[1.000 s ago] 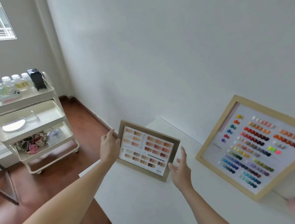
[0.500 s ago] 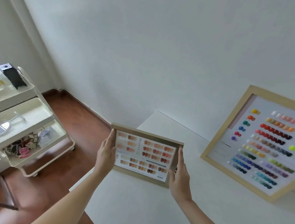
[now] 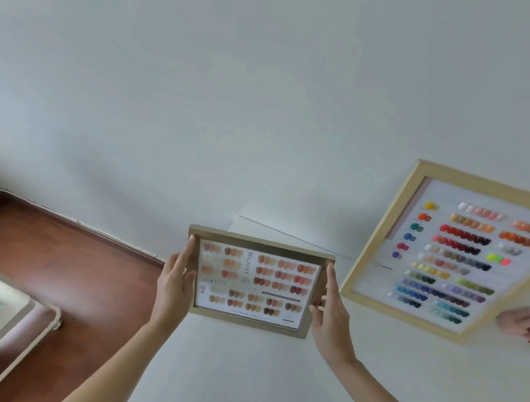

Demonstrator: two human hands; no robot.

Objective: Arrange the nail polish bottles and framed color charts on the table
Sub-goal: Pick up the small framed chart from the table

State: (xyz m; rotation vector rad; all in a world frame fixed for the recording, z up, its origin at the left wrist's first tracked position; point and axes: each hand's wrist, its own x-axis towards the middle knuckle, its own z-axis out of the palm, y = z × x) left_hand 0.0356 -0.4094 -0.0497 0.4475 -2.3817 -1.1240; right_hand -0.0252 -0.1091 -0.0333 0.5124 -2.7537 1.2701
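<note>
Holding the small framed color chart (image 3: 255, 281) by its two short sides, the person keeps it raised above the near-left part of the white table (image 3: 243, 373), its face tilted toward the camera; whether its lower edge touches the tabletop cannot be told. The left hand (image 3: 175, 281) grips the left side of the frame, fingers laid along the wood. The right hand (image 3: 328, 304) grips the right side the same way, with fingers curling behind.

The chart looks light and rigid — a thin wooden frame around a printed sheet of swatches in beige, orange and brown. If the front is glazed, it is probably breakable and smooth, so the wooden edges seem the safest place to hold it, as now, rather than the face. A two-sided hold should keep it from twisting when it is set down.

To the right a large framed color chart (image 3: 453, 250) leans against the white wall (image 3: 266, 90), its base on the table. At the far right edge another hand (image 3: 520, 321) — not this person's — holds something reddish. Left of the table lie the reddish wooden floor (image 3: 63, 254) and a blurred cream trolley (image 3: 10, 323).
</note>
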